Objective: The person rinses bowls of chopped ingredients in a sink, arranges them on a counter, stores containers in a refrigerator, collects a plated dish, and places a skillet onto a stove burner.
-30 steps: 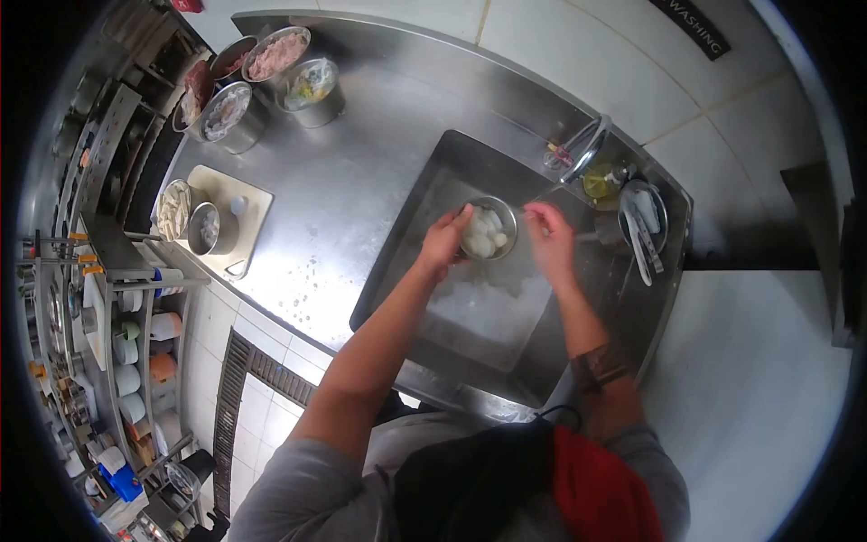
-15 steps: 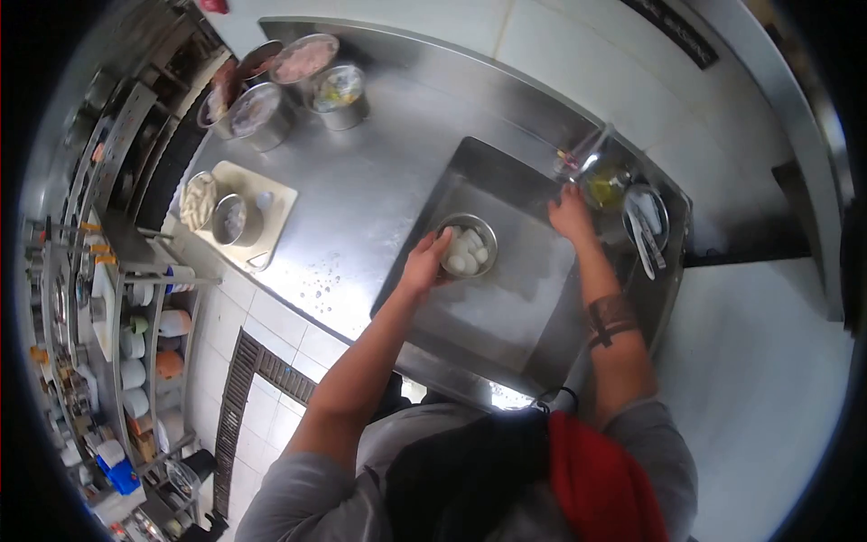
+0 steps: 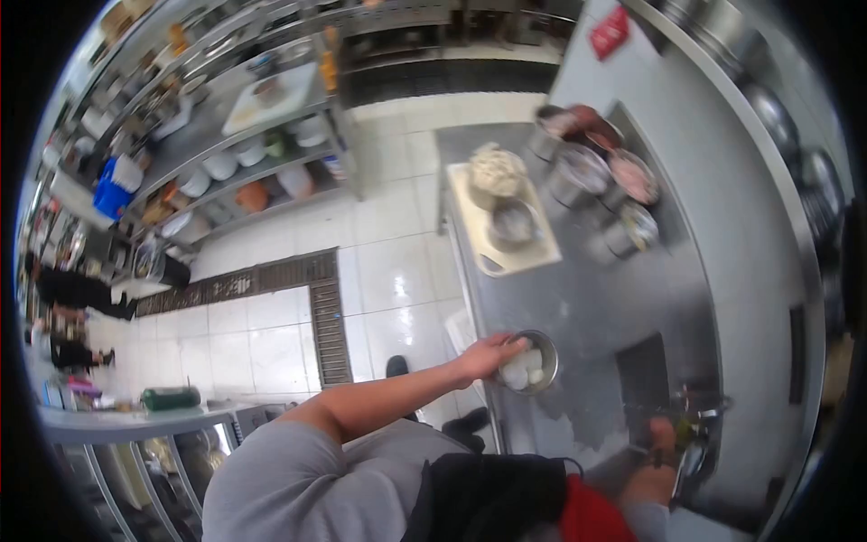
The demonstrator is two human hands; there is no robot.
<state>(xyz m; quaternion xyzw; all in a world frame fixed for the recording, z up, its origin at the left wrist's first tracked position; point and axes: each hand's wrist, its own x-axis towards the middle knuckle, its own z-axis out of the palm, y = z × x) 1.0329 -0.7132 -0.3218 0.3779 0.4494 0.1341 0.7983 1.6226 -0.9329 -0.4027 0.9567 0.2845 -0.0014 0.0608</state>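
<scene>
My left hand grips the rim of a round metal bowl, thumb over the edge. Inside the bowl lie several smooth white pieces that look like peeled eggs. The bowl is over the steel counter, to the left of the sink basin. At the far side of the basin, my right hand is beside the tap. Motion blur smears its fingers, so I cannot make out whether they touch or hold anything.
Ahead, a cream cutting board bears a heaped container and a metal pot. Several filled metal pots stand against the wall. A shelving table, a floor drain and people are to the left.
My view has swung left, bringing the floor and shelves in. My left hand has carried the bowl from over the basin to the counter on its left. My right hand remains by the tap.
</scene>
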